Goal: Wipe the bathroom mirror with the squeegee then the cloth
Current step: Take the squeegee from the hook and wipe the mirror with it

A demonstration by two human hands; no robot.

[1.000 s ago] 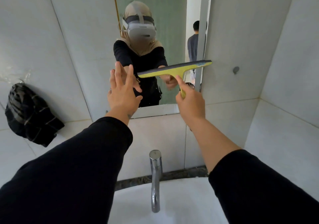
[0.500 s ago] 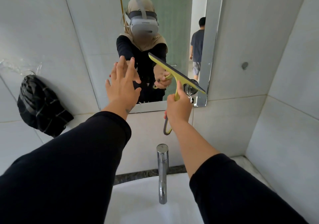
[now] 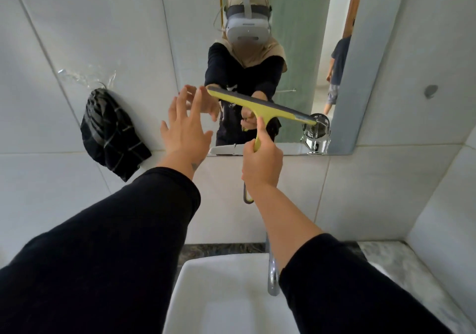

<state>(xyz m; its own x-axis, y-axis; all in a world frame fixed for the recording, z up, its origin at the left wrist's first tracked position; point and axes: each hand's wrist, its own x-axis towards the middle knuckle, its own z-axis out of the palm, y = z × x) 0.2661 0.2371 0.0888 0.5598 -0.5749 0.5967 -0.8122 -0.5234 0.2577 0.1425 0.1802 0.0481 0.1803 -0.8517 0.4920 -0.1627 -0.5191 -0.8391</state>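
The mirror [image 3: 296, 50] hangs on the tiled wall ahead, its lower edge just above my hands. My right hand [image 3: 262, 165] grips the handle of the yellow squeegee [image 3: 260, 107]. Its grey blade lies against the lower part of the glass, tilted down to the right. My left hand [image 3: 184, 131] is open, fingers spread, near the mirror's lower left part and beside the blade's left end. A dark striped cloth [image 3: 110, 133] hangs on the wall left of the mirror.
A white basin [image 3: 219, 295] sits below, with a chrome tap [image 3: 273, 277] partly behind my right forearm. A chrome fitting [image 3: 316, 134] stands at the mirror's lower right corner. A side wall closes in on the right. A second person shows in the mirror.
The squeegee has moved down the glass and its blade has tilted less steeply, now reaching the lower right corner. My left hand has stayed near the mirror. My view has shifted left.
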